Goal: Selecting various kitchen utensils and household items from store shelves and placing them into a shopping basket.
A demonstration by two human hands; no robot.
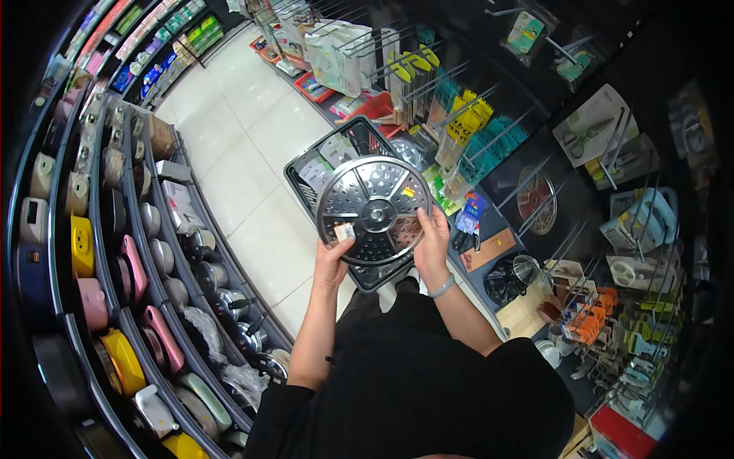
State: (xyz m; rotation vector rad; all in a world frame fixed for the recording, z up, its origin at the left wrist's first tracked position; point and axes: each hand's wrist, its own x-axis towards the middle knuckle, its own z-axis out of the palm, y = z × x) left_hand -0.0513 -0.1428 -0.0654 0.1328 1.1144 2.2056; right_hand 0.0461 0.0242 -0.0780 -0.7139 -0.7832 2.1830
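Observation:
A round perforated metal steamer rack (375, 189) is held up in front of my body, with a small yellow sticker and a white tag on it. My left hand (332, 259) grips its lower left rim, thumb beside the white tag. At the lower right rim, my right hand (433, 238) grips it, and a grey band circles that wrist. Below the rack stands a black plastic basket (305, 154) holding carded or packaged items, partly hidden by the rack.
Shelves with pots and pans (163, 258) curve along the left. On the right, metal hooks carry packaged kitchen tools, a grater (625, 232) and another round perforated rack (536, 199). A low ledge holds a black plastic bag (504, 282) and red trays (312, 87). Tiled floor (252, 172) lies between.

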